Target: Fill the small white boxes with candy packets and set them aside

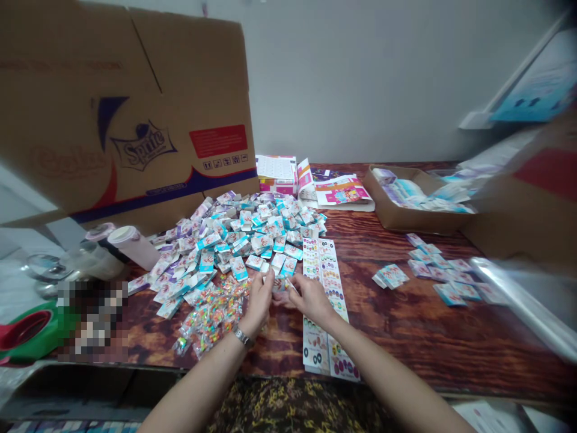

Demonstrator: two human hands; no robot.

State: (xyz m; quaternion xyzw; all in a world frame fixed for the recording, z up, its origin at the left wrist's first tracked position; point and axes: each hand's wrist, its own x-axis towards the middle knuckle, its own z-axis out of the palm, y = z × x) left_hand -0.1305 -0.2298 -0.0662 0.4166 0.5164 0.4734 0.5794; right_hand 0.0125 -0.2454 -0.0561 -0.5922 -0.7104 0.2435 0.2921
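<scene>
My left hand (259, 302), with a metal wristwatch (243, 338) on its wrist, and my right hand (311, 299) meet over the wooden table's near middle. Their fingertips pinch a small white-and-teal packet (280, 284), partly hidden by the fingers. A large heap of similar packets (238, 240) lies just beyond my hands. To the left of my left hand lie transparent bags of colourful small items (211, 316). Under and beside my right hand runs a long printed sheet of coloured circles (325, 300).
A large Sprite cardboard panel (135, 102) stands behind the heap. Printed sheets (340, 189) lie at the back. A cardboard tray of packets (406, 201) and scattered packets (435, 267) are on the right. Bottles (130, 246), green tape (31, 331) and a transparent plastic roll (523, 300) sit near the edges.
</scene>
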